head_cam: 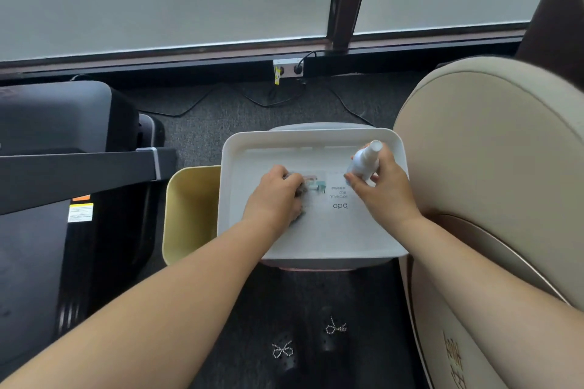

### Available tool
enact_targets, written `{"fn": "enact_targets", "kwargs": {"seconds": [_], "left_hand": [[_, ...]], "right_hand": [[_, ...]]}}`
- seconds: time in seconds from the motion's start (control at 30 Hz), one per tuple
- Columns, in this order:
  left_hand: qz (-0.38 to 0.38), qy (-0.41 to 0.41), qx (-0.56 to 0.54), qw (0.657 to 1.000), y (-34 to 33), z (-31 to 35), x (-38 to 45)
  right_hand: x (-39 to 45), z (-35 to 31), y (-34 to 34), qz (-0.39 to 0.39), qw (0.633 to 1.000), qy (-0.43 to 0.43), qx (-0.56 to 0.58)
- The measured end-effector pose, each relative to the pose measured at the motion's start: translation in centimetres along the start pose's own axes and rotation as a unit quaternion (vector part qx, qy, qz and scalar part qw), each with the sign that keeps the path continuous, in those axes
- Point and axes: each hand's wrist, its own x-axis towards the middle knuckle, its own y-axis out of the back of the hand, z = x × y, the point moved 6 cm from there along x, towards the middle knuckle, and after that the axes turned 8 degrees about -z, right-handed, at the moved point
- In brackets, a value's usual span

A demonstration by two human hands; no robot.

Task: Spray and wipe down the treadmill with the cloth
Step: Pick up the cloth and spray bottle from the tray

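Observation:
A white storage-box lid (316, 230) lies in front of me like a tray. My left hand (276, 196) is closed on a grey cloth (301, 191) that rests on the lid's middle; only a bit of the cloth shows past my fingers. My right hand (384, 186) grips a small white spray bottle (365, 159), standing upright on the lid's far right part. The black treadmill (63, 167) stands to the left, its handrail and deck in view, apart from both hands.
A yellow bin (186, 211) sits between the treadmill and the white box. A beige padded chair (493, 183) fills the right side. Cables (252, 98) run over the grey carpet to a wall socket (288, 68) under the window. My dark shoes (303, 341) are below.

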Motion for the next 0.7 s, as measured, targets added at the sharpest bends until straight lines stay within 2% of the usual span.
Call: {"fn": "enact_targets", "kwargs": {"seconds": [0.17, 0.3, 0.7], "left_hand": [[0.023, 0.001, -0.044, 0.999, 3.1, 1.0, -1.2], [0.048, -0.008, -0.053, 0.997, 6.4, 2.2, -2.3], [0.112, -0.032, -0.006, 0.993, 15.0, 5.4, -7.3]], "right_hand": [[-1.1, -3.6, 1.0, -0.002, 1.000, 0.024, 0.009], [-2.4, -6.1, 2.1, 0.028, 0.999, 0.036, 0.016], [-7.0, -12.6, 5.0, 0.043, 0.998, 0.032, 0.041]]}}
